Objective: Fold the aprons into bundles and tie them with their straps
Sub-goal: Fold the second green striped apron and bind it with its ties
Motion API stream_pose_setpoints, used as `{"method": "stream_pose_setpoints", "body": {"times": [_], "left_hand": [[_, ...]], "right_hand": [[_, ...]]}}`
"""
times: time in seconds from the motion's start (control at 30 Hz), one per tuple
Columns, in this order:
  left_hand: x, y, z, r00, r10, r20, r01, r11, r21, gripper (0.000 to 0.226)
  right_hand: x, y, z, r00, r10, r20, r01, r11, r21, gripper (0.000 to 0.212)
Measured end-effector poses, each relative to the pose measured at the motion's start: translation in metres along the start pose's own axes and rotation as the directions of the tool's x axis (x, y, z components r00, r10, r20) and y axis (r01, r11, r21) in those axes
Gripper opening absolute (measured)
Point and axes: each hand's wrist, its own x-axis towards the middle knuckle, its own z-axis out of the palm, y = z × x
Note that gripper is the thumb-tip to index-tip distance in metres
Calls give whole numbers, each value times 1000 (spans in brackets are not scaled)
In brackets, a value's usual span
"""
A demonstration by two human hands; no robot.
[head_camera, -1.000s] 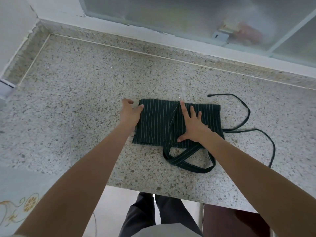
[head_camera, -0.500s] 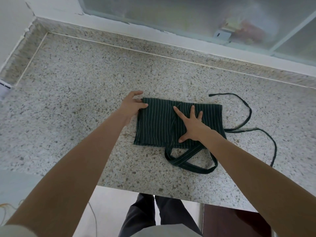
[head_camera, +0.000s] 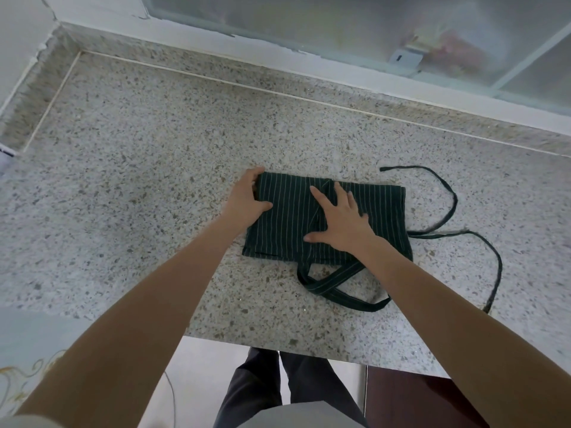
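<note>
1. Dark-green pinstriped apron (head_camera: 290, 217) is folded into a flat rectangle, lying on the speckled stone counter (head_camera: 139, 180) near its front edge; long axis runs left-right.
2. Wide neck loop (head_camera: 336, 288) is spilled out from the near edge; thin tie straps (head_camera: 448, 193) trail off the right side, loose, not yet wrapped.
3. Left hand (head_camera: 244, 199) is set at the apron's far-left corner: fingers curled over the edge, thumb laid on top, so the left edge is pinched.
4. Right hand (head_camera: 340, 220) is laid flat on the middle, fingers spread, palm pressed down, nothing gripped; it sits along a centre crease.
5. Key relation: free cloth lies left of the right hand's pinned line, and the left hand is nearer that edge, so a left-to-right fold over the pinned centre is judged likely next.
6. Both forearms are reached forward, approx. straight; left arm angled inward.
7. Frosted window (head_camera: 340, 23) is seen behind the counter.
</note>
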Motion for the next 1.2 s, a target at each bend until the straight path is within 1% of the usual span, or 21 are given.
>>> {"method": "stream_pose_setpoints", "body": {"times": [0.07, 0.13, 0.17, 0.2, 0.23, 0.27, 0.3, 0.4, 0.47, 0.57, 0.63, 0.67, 0.77, 0.8, 0.83, 0.87, 0.93, 1.03, 1.13, 1.17, 1.2], "left_hand": [[-1, -5, 1, 999, 49, 21, -52, 989, 138, 82], [-3, -6, 2, 997, 73, 25, -77, 963, 258, 88], [-4, -6, 2, 997, 73, -9, -67, 950, 304, 87], [-8, -3, 3, 995, 62, -78, -32, 940, 341, 86], [-11, -1, 4, 987, 19, -162, 40, 935, 352, 83], [-15, 1, 4, 974, -43, -222, 119, 933, 339, 82], [-18, 2, 4, 965, -117, -234, 189, 931, 312, 81], [-27, 3, 7, 951, -294, -97, 309, 914, 265, 78], [-29, 5, 9, 935, -353, -13, 347, 912, 219, 67], [-29, 11, 11, 914, -401, 62, 405, 913, -52, 49], [-31, 14, 12, 926, -372, 60, 376, 923, -78, 46], [-33, 16, 13, 935, -351, 52, 354, 932, -72, 44], [-41, 26, 20, 963, -269, -20, 269, 963, -14, 42], [-44, 32, 23, 974, -221, -57, 223, 974, 29, 43], [-46, 38, 26, 981, -176, -87, 181, 981, 63, 44], [-49, 47, 31, 985, -132, -111, 142, 986, 85, 45], [-52, 63, 41, 989, -59, -138, 77, 989, 128, 42], [-54, 86, 60, 988, 22, -154, 16, 969, 245, 43], [-55, 107, 81, 988, 69, -140, -16, 935, 355, 50], [-56, 112, 90, 991, 70, -118, -20, 925, 378, 55], [-58, 119, 101, 993, 72, -90, -30, 916, 400, 61]], "right_hand": [[4, 0, 3, 995, 33, 90, -31, 999, -27, 113], [7, 2, 6, 993, 56, 102, -54, 998, -17, 117], [8, 2, 9, 993, 60, 101, -59, 998, -9, 118], [9, 2, 10, 993, 64, 104, -64, 998, -1, 118], [10, 1, 11, 991, 69, 112, -71, 997, 6, 118], [11, 0, 11, 990, 75, 123, -77, 997, 15, 118], [11, 0, 11, 988, 78, 130, -82, 996, 24, 118], [10, 2, 11, 989, 75, 126, -82, 995, 54, 118], [8, 2, 12, 989, 74, 125, -83, 994, 68, 118], [7, 1, 12, 994, 64, 88, -73, 992, 99, 122], [2, 3, 16, 998, 63, 20, -65, 986, 152, 123], [-3, 5, 20, 997, 64, -30, -59, 985, 162, 119], [-23, 18, 33, 976, 30, -215, -10, 995, 95, 94], [-30, 25, 35, 968, 15, -249, 11, 995, 103, 85], [-35, 32, 34, 967, 17, -253, 22, 989, 148, 78], [-39, 40, 32, 971, 33, -238, 19, 976, 215, 74], [-41, 55, 25, 980, 85, -181, -15, 934, 356, 74], [-41, 73, 14, 991, 137, -14, -103, 805, 584, 82], [-44, 85, 7, 992, 90, 92, -128, 740, 660, 81], [-46, 90, 4, 989, 91, 115, -146, 684, 715, 76], [-48, 96, 1, 983, 106, 147, -182, 598, 781, 70]]}}
